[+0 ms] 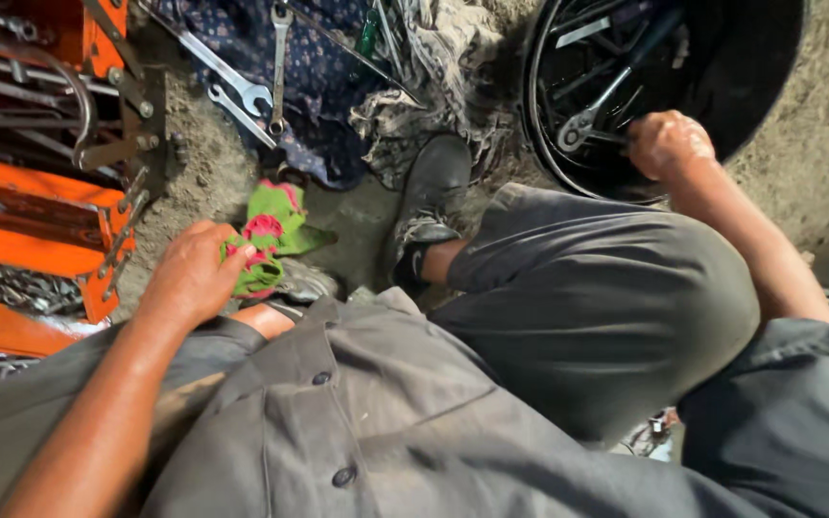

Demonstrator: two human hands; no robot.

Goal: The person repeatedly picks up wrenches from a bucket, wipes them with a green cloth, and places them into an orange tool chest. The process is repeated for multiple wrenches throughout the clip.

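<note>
- The person crouches on a dirt floor (203, 177); both arms reach out past grey trousers and a grey shirt.
- The left hand (194, 273) is clamped on a green and pink rag (271, 235), bunched low beside the person's black shoe (429, 197). The fingers curl over the rag's near end; the rest trails toward the shoe.
- The right hand (669, 142) reaches into a black tub (760, 58) of tools, its fingers closed together. It appears to grip something at the tub's rim, but I cannot tell what.
- A pair of pliers (587, 115) lies inside the tub, just beside that hand.
- An orange metal frame (31, 240) stands at the left, near the rag.
- Several spanners (242, 91) lie on a dark patterned cloth (328, 86) beyond the shoe.
- Judged from this, the step in hand is picking a tool out of the tub while the rag is kept ready.
- The next move calls for a firm hold on one tool among the tangle, and a clean lift over the rim.
</note>
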